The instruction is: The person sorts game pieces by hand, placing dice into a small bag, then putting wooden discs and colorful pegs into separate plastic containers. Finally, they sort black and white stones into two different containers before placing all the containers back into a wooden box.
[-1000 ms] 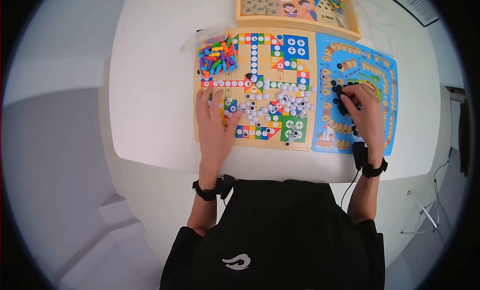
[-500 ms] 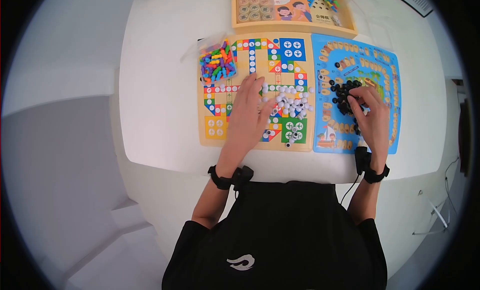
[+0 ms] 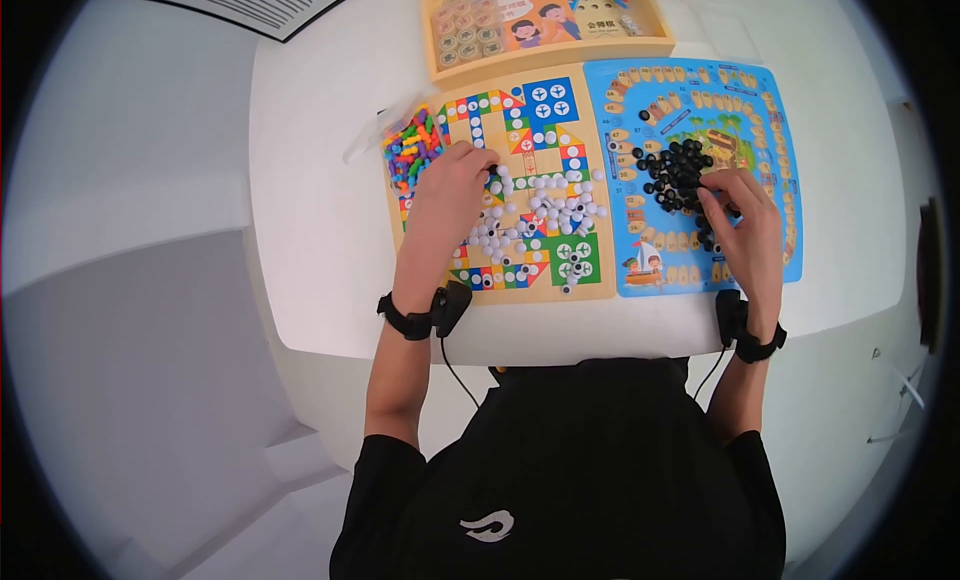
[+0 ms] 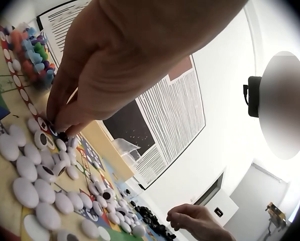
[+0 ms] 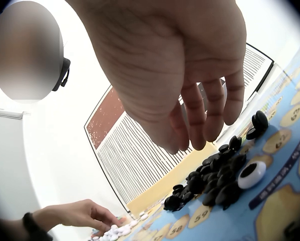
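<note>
In the head view my left hand (image 3: 447,202) is over the ludo board (image 3: 560,75), its thumb and fingertips closed at a black Go stone (image 3: 493,170). The left wrist view shows the fingertips pinched together at that dark stone (image 4: 63,136), low among the white stones (image 4: 27,168). Several of the white stones carry black spots. My right hand (image 3: 745,225) hovers by the heap of black stones (image 3: 680,170) on the blue board (image 3: 640,220). In the right wrist view its fingers (image 5: 213,108) hang loosely bent, above the heap, with nothing visible between them.
A clear box of colourful pawns (image 3: 412,150) stands at the ludo board's upper left. Behind the boards is a wooden case (image 3: 560,55) with wooden chess discs (image 3: 467,30). In the right wrist view, a white stone with a black centre (image 5: 252,174) lies beside the black heap.
My left hand swept right across the white stones, then drew back left to the black stone, its fingers closing there. My right hand stays by the black heap, which looks more spread out.
</note>
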Demonstrator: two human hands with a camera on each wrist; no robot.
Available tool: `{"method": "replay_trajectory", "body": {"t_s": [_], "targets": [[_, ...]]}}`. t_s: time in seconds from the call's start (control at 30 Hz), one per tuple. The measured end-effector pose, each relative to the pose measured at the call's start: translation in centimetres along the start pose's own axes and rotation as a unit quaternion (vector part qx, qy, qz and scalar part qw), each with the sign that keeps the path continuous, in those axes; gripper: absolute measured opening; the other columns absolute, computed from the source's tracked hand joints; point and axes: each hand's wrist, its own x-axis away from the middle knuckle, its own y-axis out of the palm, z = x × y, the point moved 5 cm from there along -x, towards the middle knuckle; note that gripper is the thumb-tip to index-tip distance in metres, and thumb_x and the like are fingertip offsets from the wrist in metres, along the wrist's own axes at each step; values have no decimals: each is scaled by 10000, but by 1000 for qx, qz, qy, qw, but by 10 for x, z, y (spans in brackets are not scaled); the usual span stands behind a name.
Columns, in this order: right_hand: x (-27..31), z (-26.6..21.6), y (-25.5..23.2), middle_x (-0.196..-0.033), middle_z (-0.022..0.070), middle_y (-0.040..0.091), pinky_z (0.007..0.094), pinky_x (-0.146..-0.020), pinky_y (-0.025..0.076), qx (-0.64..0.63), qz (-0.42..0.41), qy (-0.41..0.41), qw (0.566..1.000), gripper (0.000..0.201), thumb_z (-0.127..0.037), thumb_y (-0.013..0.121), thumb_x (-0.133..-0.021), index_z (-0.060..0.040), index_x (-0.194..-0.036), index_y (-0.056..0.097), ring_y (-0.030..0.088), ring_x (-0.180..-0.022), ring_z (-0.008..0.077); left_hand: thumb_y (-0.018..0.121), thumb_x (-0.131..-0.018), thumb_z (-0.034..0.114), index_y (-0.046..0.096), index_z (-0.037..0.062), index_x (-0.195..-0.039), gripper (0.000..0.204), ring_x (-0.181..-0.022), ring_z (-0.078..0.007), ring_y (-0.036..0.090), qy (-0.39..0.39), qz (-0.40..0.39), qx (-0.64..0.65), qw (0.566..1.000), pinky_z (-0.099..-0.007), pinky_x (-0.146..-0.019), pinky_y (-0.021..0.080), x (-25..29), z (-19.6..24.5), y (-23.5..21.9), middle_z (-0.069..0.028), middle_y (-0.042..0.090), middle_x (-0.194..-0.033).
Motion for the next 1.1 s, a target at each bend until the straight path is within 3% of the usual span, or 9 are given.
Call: {"method": "replay_trajectory", "body": {"t_s": [0.07,0.47,0.8,0.9,0.97,1.0,1.07,1.1], "targets": [[2,3,-3,-979,71,697,321,-680,531,0,5,6,1000,138,-77,756,-918,-11,-1028,705,666,-774,208,675,-925,-11,728,27,-1095,183,-939,-305,707,4,-40,-7,999,-388,-823,561,-4,2,-1,-131,697,-992],[6,8,-6,-975,81,691,337,-692,524,-16,17,-2,1000,145,-92,757,-917,-18,-1034,715,658,-773,221,735,-897,6,733,-4,-1052,155,-876,-230,715,-9,-105,25,994,-319,-808,583,-13,2,0,-120,694,-973],[6,3,-5,-958,94,685,363,-707,537,-17,19,-20,999,138,-104,759,-914,-36,-1027,721,677,-842,263,768,-858,55,752,-4,-998,153,-797,-185,743,-13,-86,33,996,-283,-765,604,-49,13,0,-101,754,-896],[8,3,-8,-951,90,684,365,-708,538,-13,23,-11,1000,137,-99,757,-912,-37,-1029,722,678,-833,258,765,-865,68,759,-6,-1001,155,-820,-176,752,5,-100,27,995,-283,-767,605,-68,36,7,-107,767,-914],[9,8,-12,-957,83,687,363,-710,540,-3,28,5,1000,133,-98,755,-915,-38,-1029,722,683,-831,253,766,-875,94,768,6,-1002,154,-827,-174,749,84,-45,109,989,-292,-775,597,-77,63,13,-108,771,-932],[10,12,-14,-963,77,691,361,-711,543,1,32,20,999,129,-97,752,-918,-38,-1029,722,687,-829,247,766,-875,94,768,6,-1002,154,-827,-174,749,85,-44,116,989,-292,-775,597,-79,75,20,-108,771,-932],[12,18,-20,-983,71,700,355,-717,547,8,45,34,998,129,-96,748,-924,-35,-1034,720,689,-827,238,761,-890,116,776,26,-1003,145,-820,-175,740,152,-60,180,970,-311,-779,593,-81,102,37,-99,769,-931],[13,23,-24,-1003,64,708,350,-723,551,10,60,49,997,128,-95,743,-929,-32,-1038,718,691,-825,229,756,-902,134,774,52,-1029,153,-916,-218,722,143,-113,185,966,-341,-837,575,-82,107,50,-86,757,-967]]}}
